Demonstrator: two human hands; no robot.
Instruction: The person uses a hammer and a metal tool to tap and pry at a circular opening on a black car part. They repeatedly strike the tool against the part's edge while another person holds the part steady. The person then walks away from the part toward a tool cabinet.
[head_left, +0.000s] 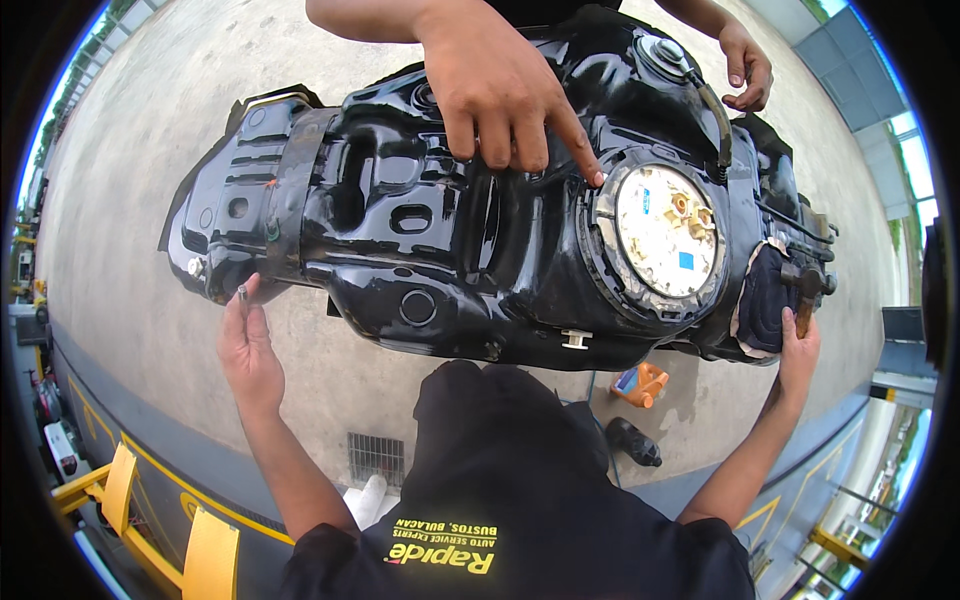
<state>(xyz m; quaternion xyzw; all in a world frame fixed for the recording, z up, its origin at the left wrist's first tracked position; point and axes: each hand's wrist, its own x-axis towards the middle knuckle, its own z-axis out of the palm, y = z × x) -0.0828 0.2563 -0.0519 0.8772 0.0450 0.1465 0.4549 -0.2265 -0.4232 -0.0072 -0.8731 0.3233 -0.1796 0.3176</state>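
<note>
- I am pinching a metal rod [242, 296] in my left hand [252, 345], near the tank's left near corner.
- My right hand [799, 348] is gripping a hammer [812, 284] by the right near corner.
- The black tank [385, 335] is lying above the floor [325, 385]; a co-worker's hand [500, 90] is pointing at the ring [603, 225] right of centre.
- I am judging this step as picking the striking spot; the next move is calling for rod and hammer there.
- Yellow writing [440, 550] is showing on the shirt [560, 470], a blue sticker [686, 261] on the lid [640, 245].

Glossy black tank [470, 305], hammer [807, 290], short metal rod [243, 296]
</note>
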